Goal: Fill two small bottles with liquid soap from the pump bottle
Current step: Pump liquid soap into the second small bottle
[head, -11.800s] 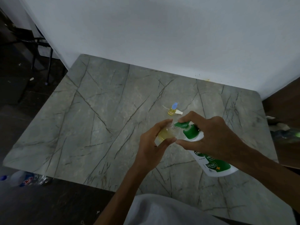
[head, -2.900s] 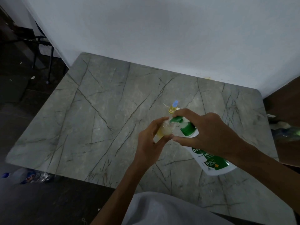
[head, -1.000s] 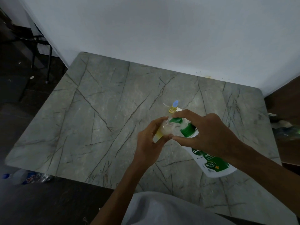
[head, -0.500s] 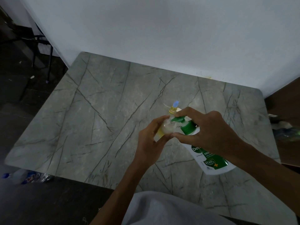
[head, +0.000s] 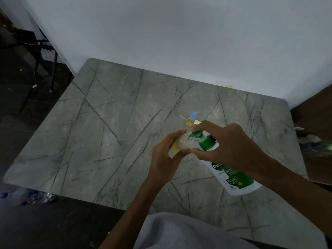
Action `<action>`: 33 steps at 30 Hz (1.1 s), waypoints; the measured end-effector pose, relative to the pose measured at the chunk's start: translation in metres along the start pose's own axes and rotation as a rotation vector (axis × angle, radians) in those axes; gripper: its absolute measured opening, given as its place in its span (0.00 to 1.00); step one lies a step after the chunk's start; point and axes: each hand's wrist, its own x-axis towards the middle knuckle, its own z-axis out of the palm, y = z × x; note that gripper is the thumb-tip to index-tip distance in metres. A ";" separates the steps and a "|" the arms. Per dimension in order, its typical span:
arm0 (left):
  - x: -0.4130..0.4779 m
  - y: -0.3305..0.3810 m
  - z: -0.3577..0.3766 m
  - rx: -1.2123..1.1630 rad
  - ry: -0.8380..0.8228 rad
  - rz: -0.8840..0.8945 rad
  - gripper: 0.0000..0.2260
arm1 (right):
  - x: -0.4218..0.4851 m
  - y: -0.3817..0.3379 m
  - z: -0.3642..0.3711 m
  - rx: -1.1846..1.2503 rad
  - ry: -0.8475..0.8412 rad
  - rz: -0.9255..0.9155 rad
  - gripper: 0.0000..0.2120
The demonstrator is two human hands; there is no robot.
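Note:
My left hand [head: 164,157] grips a small clear bottle [head: 181,143] holding yellowish liquid, tilted up against the spout of the green pump. The white and green pump bottle [head: 233,178] stands on the grey marble table [head: 100,141], and my right hand [head: 228,146] curls over its green pump head [head: 196,134], index finger on top and thumb beneath the neck. Just behind my hands stands a second small bottle [head: 190,121] with yellow liquid and a blue cap. Most of the held bottle is hidden by my fingers.
A white wall closes off the table's far edge. A crushed plastic bottle [head: 27,196] lies on the dark floor at the lower left. Dark chair legs [head: 45,56] stand at the far left. Some clutter [head: 316,144] sits beyond the table's right edge.
Both hands stay on their bottles in nearly the same place. The pump head sits slightly higher under my right index finger than one second ago.

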 end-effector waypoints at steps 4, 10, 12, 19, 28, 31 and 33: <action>0.003 0.003 0.002 -0.007 0.020 0.008 0.22 | 0.002 -0.003 -0.006 -0.032 -0.007 -0.012 0.23; 0.012 0.008 -0.003 0.006 0.032 0.004 0.22 | 0.004 -0.008 -0.014 -0.092 -0.024 -0.017 0.28; 0.012 0.009 -0.004 0.016 0.033 0.022 0.22 | 0.004 -0.009 -0.014 -0.098 -0.022 -0.018 0.28; 0.010 0.012 -0.003 0.051 0.025 0.063 0.23 | 0.002 -0.008 -0.012 -0.063 0.023 -0.015 0.21; 0.007 0.012 -0.001 -0.009 0.028 0.032 0.23 | 0.004 -0.010 -0.017 -0.086 -0.029 -0.003 0.28; 0.007 0.013 0.000 0.002 0.016 0.054 0.24 | 0.002 -0.008 -0.016 -0.044 -0.013 0.024 0.25; 0.007 0.014 0.001 0.000 0.011 0.060 0.24 | 0.001 -0.007 -0.016 -0.021 0.005 0.048 0.23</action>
